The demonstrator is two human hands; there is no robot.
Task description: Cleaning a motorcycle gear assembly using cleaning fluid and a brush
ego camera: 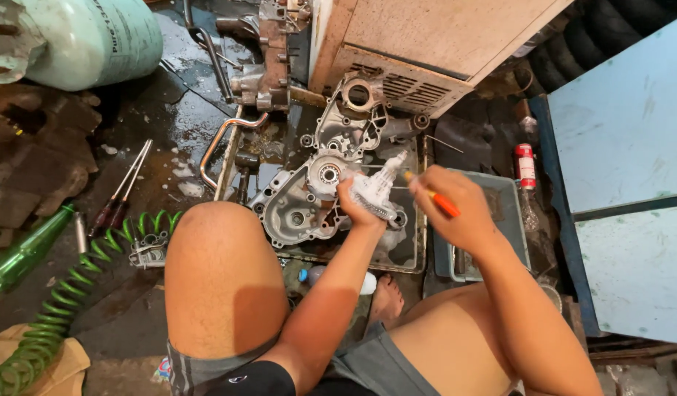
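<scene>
Over my knees [225, 275], my left hand [355, 207] clamps a soapy metal part [377, 192] above the tray [410, 253], stiff, likely slippery, best gripped mid-body, while my right hand [455, 209] pinches an orange brush [435, 198]

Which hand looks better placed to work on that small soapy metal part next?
The right hand, probably. It grips an orange-handled tool whose tip points at the small metal part. The left hand is wrapped around that part, holding it above the engine casing.
</scene>
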